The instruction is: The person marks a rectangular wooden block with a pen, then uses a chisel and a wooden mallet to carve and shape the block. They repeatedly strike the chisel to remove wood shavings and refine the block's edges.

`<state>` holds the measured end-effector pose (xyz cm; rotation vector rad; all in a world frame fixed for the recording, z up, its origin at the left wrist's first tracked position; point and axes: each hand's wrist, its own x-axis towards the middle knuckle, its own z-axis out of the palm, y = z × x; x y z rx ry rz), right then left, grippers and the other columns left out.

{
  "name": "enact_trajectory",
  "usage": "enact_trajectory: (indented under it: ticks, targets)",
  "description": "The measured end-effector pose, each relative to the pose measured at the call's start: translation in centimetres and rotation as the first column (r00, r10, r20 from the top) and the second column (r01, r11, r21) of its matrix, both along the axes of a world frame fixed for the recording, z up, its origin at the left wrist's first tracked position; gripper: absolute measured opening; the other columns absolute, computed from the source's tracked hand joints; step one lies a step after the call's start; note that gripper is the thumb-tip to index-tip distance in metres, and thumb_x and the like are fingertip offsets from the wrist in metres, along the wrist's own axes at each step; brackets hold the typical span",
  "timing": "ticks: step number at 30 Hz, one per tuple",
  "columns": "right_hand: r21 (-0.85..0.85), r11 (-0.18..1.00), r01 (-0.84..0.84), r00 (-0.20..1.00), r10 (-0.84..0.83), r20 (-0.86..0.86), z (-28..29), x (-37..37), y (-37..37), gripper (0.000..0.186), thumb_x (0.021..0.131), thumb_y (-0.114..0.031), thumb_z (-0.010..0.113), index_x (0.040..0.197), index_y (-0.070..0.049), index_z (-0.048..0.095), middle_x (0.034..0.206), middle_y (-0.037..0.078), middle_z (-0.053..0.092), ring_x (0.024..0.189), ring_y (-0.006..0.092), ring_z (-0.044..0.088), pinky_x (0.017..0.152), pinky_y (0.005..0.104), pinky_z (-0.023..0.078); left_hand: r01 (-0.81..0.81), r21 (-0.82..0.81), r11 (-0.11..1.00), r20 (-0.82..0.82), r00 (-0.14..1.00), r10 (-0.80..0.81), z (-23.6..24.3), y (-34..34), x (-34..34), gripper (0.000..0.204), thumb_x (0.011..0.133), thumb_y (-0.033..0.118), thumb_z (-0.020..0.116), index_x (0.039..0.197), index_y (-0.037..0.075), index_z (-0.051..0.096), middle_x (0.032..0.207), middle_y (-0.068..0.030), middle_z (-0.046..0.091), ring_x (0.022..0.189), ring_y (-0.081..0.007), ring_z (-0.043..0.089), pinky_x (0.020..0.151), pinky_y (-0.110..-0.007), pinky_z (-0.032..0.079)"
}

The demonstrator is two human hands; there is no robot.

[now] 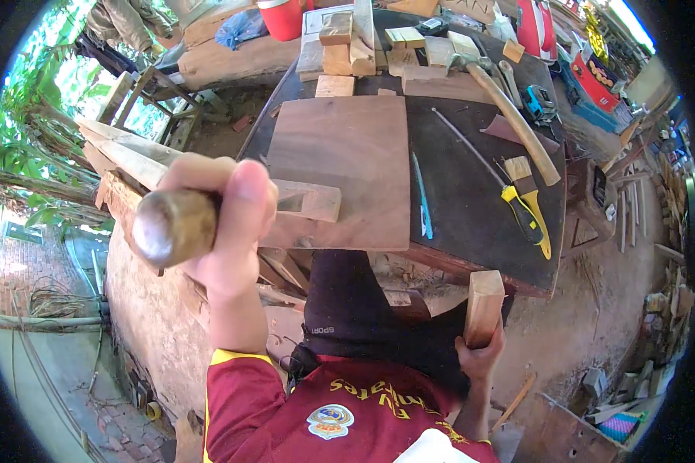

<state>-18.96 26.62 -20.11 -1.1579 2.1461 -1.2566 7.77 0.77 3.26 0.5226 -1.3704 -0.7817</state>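
My left hand point(235, 216) is raised close to the camera, its fingers wrapped round a thick wooden handle point(175, 229). The rounded end of the handle faces me; whatever lies beyond it is hidden behind the fist. Below and past that hand, a wooden piece with a rectangular slot point(316, 202) lies on a flat brown board point(347, 143) on the dark table. Down at the right, over my lap, my right hand point(483, 355) grips a squared wooden block point(484, 305), held upright beside the table's front edge.
On the table point(471, 208) lie a blue pen-like tool point(422, 197), a yellow-handled screwdriver point(522, 212), a paintbrush point(529, 189) and a wooden-handled hammer point(517, 123). Several wood blocks point(337, 58) are stacked at the back. A blue tape measure point(540, 102) sits at the right.
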Motion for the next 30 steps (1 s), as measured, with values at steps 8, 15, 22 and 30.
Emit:
enact_trajectory:
  ticks: [8,15,22,30]
  targets:
    - [-0.009,0.998,0.065,0.991,-0.063,0.116,1.4,-0.8,0.1,0.084,0.059,0.002,0.076,0.137,0.007,0.044,0.118,0.018,0.062,0.114,0.0267,0.059,0.098,0.0383,0.045,0.048,0.125,0.991,0.097,0.993,-0.060,0.5,-1.3,-1.9,0.022,0.085,0.002,0.073,0.075,0.007,0.054,0.061,0.0005,0.054,0.050,-0.0046,0.047,0.046,-0.020,0.033]
    - [-0.038,0.995,0.088,0.996,-0.087,0.034,1.0,-0.9,-0.3,0.084,0.058,0.000,0.077,0.136,0.006,0.046,0.116,0.018,0.063,0.111,0.0268,0.060,0.096,0.0385,0.046,0.014,0.082,0.997,0.526,0.849,-0.055,0.8,-1.8,-6.5,0.013,0.077,0.005,0.076,0.074,0.003,0.063,0.062,0.0003,0.058,0.057,-0.0051,0.051,0.052,-0.026,0.041]
    - [0.024,0.988,0.152,0.988,-0.152,-0.003,1.4,-0.4,0.4,0.086,0.056,-0.002,0.080,0.134,0.007,0.046,0.115,0.019,0.061,0.110,0.0274,0.059,0.096,0.0395,0.046,0.054,-0.059,0.997,0.680,0.733,0.001,-2.3,-1.2,-9.7,0.012,0.064,0.013,0.069,0.070,0.007,0.060,0.061,-0.0149,0.061,0.060,-0.0367,0.063,0.055,-0.043,0.050]
    - [0.071,0.980,0.188,0.982,-0.187,-0.023,2.8,-1.0,-0.2,0.089,0.057,-0.003,0.082,0.137,0.007,0.043,0.115,0.016,0.059,0.109,0.0270,0.058,0.096,0.0392,0.046,-0.007,-0.096,0.995,0.691,0.719,0.072,-3.5,-0.8,-10.1,0.018,0.059,0.016,0.071,0.071,0.010,0.059,0.061,-0.0113,0.059,0.059,-0.0346,0.062,0.053,-0.042,0.048]
